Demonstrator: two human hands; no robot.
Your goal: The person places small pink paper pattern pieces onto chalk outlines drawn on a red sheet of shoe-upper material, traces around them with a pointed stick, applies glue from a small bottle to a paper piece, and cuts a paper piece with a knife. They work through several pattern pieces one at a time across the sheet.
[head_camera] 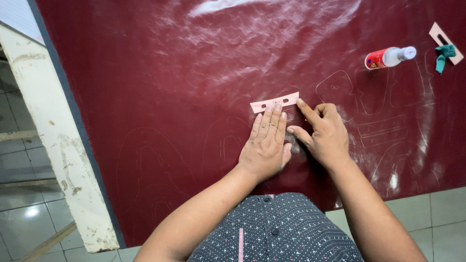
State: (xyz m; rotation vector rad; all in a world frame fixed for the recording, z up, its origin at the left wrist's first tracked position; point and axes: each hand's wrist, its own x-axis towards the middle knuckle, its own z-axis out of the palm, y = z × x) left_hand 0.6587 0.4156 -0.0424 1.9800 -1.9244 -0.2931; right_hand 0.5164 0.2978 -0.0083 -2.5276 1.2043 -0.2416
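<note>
A large dark red leather sheet (194,73) covers the table, with faint traced outlines on it. My left hand (264,145) lies flat on the sheet, its fingertips pressing down a small pink strip template (274,102). My right hand (324,136) rests beside it, index finger stretched to the strip's right end, the other fingers curled. Whether the right hand holds a pen or marker is hidden.
A small white bottle with a red label (389,57) lies on its side at the upper right. Beyond it a pink strip with a green cloth piece (444,46) sits near the edge. A worn white table frame (53,140) and tiled floor (24,213) are at left.
</note>
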